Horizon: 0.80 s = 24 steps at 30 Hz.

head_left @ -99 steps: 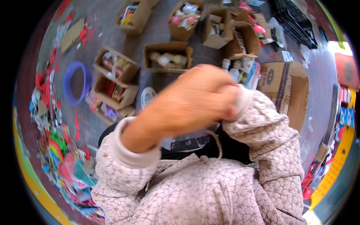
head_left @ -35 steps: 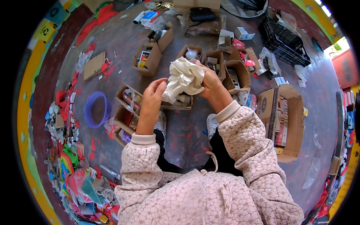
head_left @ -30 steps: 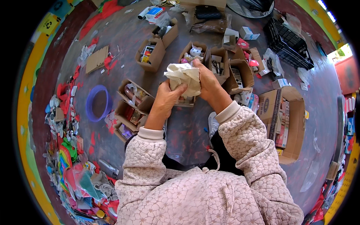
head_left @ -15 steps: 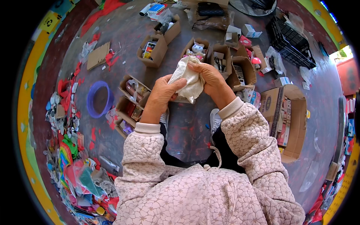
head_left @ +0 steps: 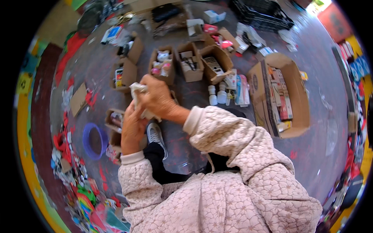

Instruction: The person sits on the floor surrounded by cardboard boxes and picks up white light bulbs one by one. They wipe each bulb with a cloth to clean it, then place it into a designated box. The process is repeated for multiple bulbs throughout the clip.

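Both my hands close tight around a crumpled white wad (head_left: 139, 93), paper or thin plastic, I cannot tell which. A second ago it stood open and bulky between my palms, about as big as both fists; now only a small corner shows above my knuckles. My right hand (head_left: 158, 97) wraps over the top with fingers curled shut, and my left hand (head_left: 133, 130) presses up from below, its fingers clamped on the underside. Squeezed down this far, the wad looks, in my judgement, about as compact as it will get.

The bundle has also come down and to the left: it was held up over the far row of open cardboard boxes, and now it hangs nearer me, above a small brown box (head_left: 116, 120) on the left and just beyond my grey shoe (head_left: 156, 135). Further left lies a blue-rimmed bowl (head_left: 93, 140). The box of pink and white items (head_left: 162, 66) sits beyond my hands, and the large carton of packaged goods (head_left: 280, 97) stands well apart on the right, on a grey floor (head_left: 322, 132) strewn with scraps.
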Available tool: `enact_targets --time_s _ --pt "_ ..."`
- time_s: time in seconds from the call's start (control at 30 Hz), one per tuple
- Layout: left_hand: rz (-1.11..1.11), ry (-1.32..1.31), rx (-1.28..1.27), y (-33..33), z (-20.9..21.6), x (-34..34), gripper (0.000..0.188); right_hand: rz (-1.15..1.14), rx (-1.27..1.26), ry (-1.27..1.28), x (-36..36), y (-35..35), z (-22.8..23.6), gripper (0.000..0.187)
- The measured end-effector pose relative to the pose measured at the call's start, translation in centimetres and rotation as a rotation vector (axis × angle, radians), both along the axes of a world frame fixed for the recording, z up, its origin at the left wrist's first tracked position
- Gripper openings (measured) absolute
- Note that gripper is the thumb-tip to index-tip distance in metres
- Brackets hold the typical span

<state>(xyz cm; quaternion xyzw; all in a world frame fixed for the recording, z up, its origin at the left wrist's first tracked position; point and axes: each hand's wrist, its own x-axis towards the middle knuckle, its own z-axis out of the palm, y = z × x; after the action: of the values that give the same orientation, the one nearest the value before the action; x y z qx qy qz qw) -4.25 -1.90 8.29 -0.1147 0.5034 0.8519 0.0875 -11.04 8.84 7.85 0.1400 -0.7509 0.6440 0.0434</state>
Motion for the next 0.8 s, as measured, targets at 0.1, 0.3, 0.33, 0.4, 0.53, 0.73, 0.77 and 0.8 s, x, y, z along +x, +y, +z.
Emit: enact_targets --time_s 0.1,0.3,0.33,0.4,0.53,0.73,0.77,0.8 --pt "0.003 0.005 -0.074 -0.8 -0.7 0.0 0.046 0.07 0.026 -0.154 0.0 -0.2 0.1 0.029" --pt "0.079 0.071 -0.116 0.3 0.5 0.2 0.05 0.404 -0.336 -0.564 -0.7 -0.4 -1.3 0.037" --pt "0.062 0.063 -0.105 -0.6 -0.2 0.4 0.051 0.561 -0.451 -0.694 -0.5 0.0 -0.6 0.037" --pt "0.037 0.049 -0.13 -1.2 -0.6 0.4 0.052 0.63 -0.316 -0.638 -0.4 1.1 0.3 0.035" --pt "0.016 0.045 -0.209 -0.8 -0.9 0.0 0.055 0.573 -0.04 -0.527 -0.8 1.2 -0.5 0.032" --pt "0.072 -0.01 -0.12 0.3 -0.8 -1.2 0.061 0.223 -0.175 -0.409 -3.2 0.6 -2.9 0.023" --pt "0.09 -0.046 -0.116 0.0 -0.8 -1.0 0.061 0.189 -0.286 -0.453 -4.0 0.6 -3.0 0.02" --pt "0.128 -0.057 -0.136 0.4 -0.1 -0.8 0.058 0.164 -0.358 -0.513 -4.6 0.9 -2.4 0.015"
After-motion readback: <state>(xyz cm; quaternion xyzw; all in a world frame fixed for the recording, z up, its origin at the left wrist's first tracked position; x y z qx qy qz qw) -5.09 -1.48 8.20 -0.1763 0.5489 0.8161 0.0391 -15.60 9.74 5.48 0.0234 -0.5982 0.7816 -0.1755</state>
